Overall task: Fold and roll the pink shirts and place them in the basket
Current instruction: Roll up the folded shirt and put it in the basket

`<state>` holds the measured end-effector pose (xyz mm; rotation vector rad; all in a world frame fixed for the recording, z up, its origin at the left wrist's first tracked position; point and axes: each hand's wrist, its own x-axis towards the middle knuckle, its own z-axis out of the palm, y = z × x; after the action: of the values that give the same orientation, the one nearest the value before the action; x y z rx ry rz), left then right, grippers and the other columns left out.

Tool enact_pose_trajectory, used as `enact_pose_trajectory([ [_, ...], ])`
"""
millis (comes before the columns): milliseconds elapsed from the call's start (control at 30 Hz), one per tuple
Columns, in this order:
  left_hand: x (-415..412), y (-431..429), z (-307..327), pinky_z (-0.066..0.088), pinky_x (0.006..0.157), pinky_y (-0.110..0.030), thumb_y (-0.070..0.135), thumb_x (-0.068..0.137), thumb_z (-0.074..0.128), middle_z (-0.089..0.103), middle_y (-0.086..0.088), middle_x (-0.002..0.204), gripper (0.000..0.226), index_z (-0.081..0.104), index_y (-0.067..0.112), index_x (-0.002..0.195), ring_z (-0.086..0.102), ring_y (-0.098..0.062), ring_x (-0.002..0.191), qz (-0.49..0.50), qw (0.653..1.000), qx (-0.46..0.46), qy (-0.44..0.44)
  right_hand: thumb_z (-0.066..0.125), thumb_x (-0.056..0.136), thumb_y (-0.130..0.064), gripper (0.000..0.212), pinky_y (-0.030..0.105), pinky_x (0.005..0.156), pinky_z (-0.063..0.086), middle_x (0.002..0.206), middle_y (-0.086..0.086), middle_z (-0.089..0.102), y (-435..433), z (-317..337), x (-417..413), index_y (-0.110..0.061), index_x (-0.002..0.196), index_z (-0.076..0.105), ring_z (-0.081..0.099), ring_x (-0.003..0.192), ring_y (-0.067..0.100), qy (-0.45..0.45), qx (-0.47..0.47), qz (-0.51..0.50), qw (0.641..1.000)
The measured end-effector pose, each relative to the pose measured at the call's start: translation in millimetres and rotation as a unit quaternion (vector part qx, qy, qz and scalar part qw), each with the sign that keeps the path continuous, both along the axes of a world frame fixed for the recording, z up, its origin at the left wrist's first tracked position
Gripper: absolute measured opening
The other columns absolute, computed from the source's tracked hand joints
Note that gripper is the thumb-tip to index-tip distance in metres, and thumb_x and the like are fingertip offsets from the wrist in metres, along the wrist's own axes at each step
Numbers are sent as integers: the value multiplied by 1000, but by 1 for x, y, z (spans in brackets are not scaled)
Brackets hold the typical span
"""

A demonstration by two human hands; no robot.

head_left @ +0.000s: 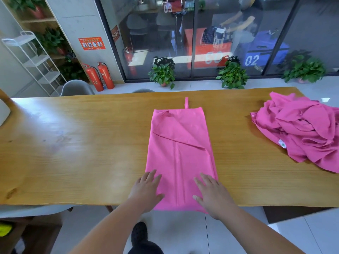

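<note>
A pink shirt (180,149) lies folded into a long narrow strip in the middle of the wooden table (77,143), its near end hanging slightly over the front edge. My left hand (146,189) rests flat with straight fingers on the strip's near left corner. Flat on the near right corner lies my right hand (212,195), fingers spread. A crumpled pile of pink shirts (300,129) sits at the right end of the table. No basket is in view.
A white object (3,112) shows at the table's far left edge. Grey chairs (77,88) stand behind the table. Beyond are potted plants (163,72), fire extinguishers (100,76), a white rack (34,61) and glass doors.
</note>
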<state>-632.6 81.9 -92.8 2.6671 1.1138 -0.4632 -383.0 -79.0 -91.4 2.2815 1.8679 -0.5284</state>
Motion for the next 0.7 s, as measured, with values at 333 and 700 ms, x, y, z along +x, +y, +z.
enact_pose_trajectory([
  [333, -7, 28, -10, 37, 120, -42, 68, 97, 47, 39, 4, 153, 73, 31, 33, 160, 39, -22, 143, -28, 998, -14, -46, 28, 103, -63, 60, 48, 93, 51, 111, 0, 64, 28, -17, -5, -26, 128, 67, 58, 105, 26, -60, 43, -14, 997],
  [700, 19, 108, -29, 16, 131, -43, 65, 99, 46, 9, 9, 176, 76, 24, 33, 165, 1, -18, 163, 33, 989, -51, -132, -2, 88, -71, 91, 53, 130, 16, 178, 1, 3, 140, 15, 6, -31, 169, 13, 0, 163, 29, -15, -53, -1, 999],
])
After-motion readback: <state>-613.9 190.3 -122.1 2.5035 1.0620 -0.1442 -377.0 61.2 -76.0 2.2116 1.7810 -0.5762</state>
